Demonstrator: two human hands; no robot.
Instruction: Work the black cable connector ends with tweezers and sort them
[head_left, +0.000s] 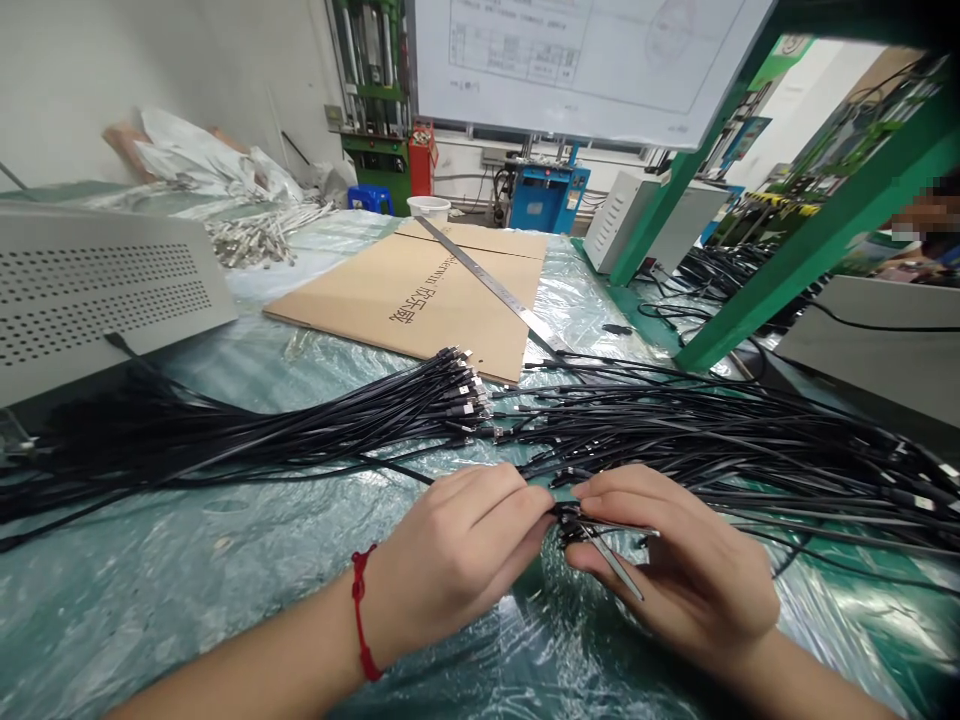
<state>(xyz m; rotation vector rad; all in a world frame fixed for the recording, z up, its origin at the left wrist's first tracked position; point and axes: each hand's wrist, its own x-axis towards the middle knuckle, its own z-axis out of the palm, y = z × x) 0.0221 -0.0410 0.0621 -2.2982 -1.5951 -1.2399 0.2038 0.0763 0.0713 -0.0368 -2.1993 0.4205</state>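
Observation:
My left hand (480, 530), with a red cord bracelet (361, 615) on its wrist, has its fingers pinched around the end of a black cable (559, 508). Close beside it, my right hand (675, 560) is closed on a small metal tool (616, 568) with two thin arms spread apart. The dark end of this tool meets the cable between both hands. Fingers hide most of the cable end, so its exact contact with the tool cannot be made out. Beyond my hands, a bundle of black cables (337, 415) lies with metal plugs (466, 400) pointing right.
More black cables (675, 430) spread across the right side. A flat cardboard sheet (360, 290) lies farther back with a steel ruler (487, 280) across it. A perforated grey box (112, 290) stands left, a green post (780, 270) right. Plastic film (247, 590) covers the table.

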